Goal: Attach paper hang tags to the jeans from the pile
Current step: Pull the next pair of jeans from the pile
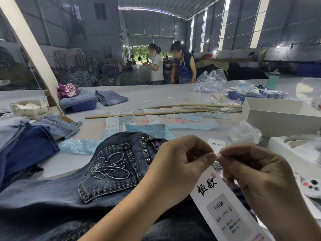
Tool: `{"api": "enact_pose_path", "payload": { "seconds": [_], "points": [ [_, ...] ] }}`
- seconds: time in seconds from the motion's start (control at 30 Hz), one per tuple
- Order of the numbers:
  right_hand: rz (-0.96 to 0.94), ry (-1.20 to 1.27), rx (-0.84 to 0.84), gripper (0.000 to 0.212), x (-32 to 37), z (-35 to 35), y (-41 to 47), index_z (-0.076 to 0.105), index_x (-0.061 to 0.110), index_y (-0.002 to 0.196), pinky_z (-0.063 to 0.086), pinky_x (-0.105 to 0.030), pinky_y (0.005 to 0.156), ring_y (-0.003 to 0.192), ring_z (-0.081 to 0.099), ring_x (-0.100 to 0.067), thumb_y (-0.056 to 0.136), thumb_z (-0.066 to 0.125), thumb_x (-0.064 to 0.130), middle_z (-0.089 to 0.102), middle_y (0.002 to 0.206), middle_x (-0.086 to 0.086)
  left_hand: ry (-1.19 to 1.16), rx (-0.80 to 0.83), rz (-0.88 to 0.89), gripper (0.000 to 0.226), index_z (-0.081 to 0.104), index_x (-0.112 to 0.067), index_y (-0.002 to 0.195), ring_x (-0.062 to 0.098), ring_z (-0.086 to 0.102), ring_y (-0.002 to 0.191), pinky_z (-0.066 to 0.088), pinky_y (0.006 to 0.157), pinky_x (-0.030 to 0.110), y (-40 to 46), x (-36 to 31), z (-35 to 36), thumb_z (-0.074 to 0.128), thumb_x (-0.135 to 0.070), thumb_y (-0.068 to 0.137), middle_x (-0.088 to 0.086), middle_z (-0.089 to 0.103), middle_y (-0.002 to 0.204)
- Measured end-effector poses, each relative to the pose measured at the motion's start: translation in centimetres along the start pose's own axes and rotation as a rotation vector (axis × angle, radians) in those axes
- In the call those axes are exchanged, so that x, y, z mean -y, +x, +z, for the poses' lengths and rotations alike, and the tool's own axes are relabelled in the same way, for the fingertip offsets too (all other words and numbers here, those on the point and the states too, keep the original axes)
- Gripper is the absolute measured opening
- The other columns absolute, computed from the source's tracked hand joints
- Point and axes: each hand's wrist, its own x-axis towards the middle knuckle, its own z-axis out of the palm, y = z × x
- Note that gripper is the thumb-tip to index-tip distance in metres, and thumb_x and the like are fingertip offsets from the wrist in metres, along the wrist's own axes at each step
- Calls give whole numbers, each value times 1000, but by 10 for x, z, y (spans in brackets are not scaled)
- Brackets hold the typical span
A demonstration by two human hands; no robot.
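Observation:
Dark blue jeans [111, 171] with an embroidered back pocket lie across the table in front of me. A white paper hang tag [224, 202] with black characters and a size label hangs over them, tilted. My left hand [177, 164] and my right hand [257, 173] meet at the tag's top end; both pinch a small white fastener there. A second tag [216, 144] lies on the table just behind my hands. The fastener's far end is hidden by my fingers.
A pile of lighter jeans [34, 136] sits at the left. Sticker sheets [121, 120], blue backing paper [191, 126], long wooden sticks [147, 113] and a white box [278, 119] lie further back. Crumpled plastic bags [245, 133] lie at the right. Two people [172, 63] stand beyond the table.

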Motion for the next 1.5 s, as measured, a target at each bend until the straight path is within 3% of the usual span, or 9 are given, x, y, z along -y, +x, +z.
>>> {"api": "enact_pose_path", "payload": {
  "seconds": [0.33, 0.5, 0.63, 0.93, 1.07, 1.13, 1.27, 1.4, 1.5],
  "points": [
    [-23, -49, -33, 61, -1, 6, 0, 77, 14, 83, 48, -20, 49, 47, 55, -20, 44, 88, 59, 65, 59, -14, -25, -10, -9, 8, 70, -25, 81, -5, 54, 56, 40, 53, 9, -2, 2, 0, 74, -22, 87, -16, 63, 65],
    [-44, -126, -35, 24, -1, 8, -3, 77, 18, 79, 49, -20, 47, 46, 55, -17, 60, 81, 31, 65, 57, -12, -19, -7, 1, 7, 71, -25, 81, -3, 52, 57, 41, 54, 10, -4, 3, -1, 75, -24, 86, -11, 65, 67],
    [-51, -156, -59, 14, 0, 9, -3, 77, 19, 77, 49, -21, 47, 45, 55, -17, 63, 76, 21, 65, 56, -10, -28, -10, -5, 6, 71, -25, 82, -2, 52, 59, 43, 56, 12, -4, 5, -1, 75, -24, 86, -8, 66, 70],
    [-73, -120, -48, 17, -5, 12, -4, 77, 18, 77, 47, -18, 46, 45, 55, -14, 61, 78, 24, 64, 54, -9, -29, -11, 22, 6, 72, -25, 82, -2, 58, 62, 43, 58, 10, -4, 12, -1, 77, -25, 85, -12, 68, 70],
    [-25, -46, 54, 50, -3, 7, -2, 77, 15, 79, 47, -21, 48, 47, 56, -17, 48, 90, 53, 65, 56, -11, -208, 116, -17, 6, 73, -22, 81, 8, 65, 69, 51, 67, 20, 1, 17, -6, 77, -20, 83, -4, 71, 72],
    [24, 14, 104, 56, -2, 4, 0, 77, 13, 77, 46, -22, 48, 47, 54, -18, 43, 92, 55, 63, 56, -13, -274, 182, -30, 7, 73, -24, 79, 13, 63, 71, 50, 71, 26, 4, 19, -10, 79, -20, 80, -2, 70, 73],
    [49, 23, 201, 52, 0, 2, 3, 75, 9, 76, 46, -22, 48, 47, 53, -21, 47, 93, 49, 61, 58, -15, -352, 266, -65, 17, 73, -14, 84, 20, 64, 77, 51, 76, 34, 9, 20, -16, 81, -24, 73, 6, 71, 80],
    [87, -3, 181, 53, 3, 5, 2, 75, 9, 77, 47, -24, 50, 48, 54, -22, 47, 93, 48, 60, 57, -16, -372, 276, -111, 16, 72, -15, 80, 21, 64, 77, 51, 73, 31, 13, 20, -18, 81, -23, 71, 7, 71, 81],
    [119, -196, 126, 23, 2, 6, 1, 75, 19, 80, 52, -26, 55, 54, 63, -18, 65, 86, 33, 69, 64, -10, -166, 165, -102, 17, 71, -15, 80, 14, 61, 67, 51, 65, 27, 13, 22, -16, 79, -29, 75, 9, 71, 75]
  ]
}}
